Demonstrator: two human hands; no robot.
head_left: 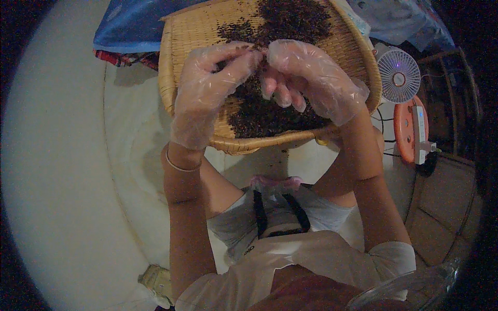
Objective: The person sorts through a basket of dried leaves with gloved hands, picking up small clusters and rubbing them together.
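Both my hands wear clear, wrinkled plastic gloves and meet above a woven bamboo tray (197, 36). With thumb and fingertips pressed together, my left hand (215, 78) pinches at a small dark bit that is too small to name. My right hand (306, 72) meets it there in a pinch of its own, its other fingers curled below. What sits between the fingertips is mostly hidden. Under and beyond the hands, small dark dried pieces (280, 116) lie in a loose heap, with another spread toward the tray's far side.
Right of the tray stands a small white round fan (398, 76). Near it are an orange plastic stool (403, 129) and a white power strip (420, 132) with cables. Blue fabric (135, 26) lies at the far left. My bent legs flank the tray's near edge.
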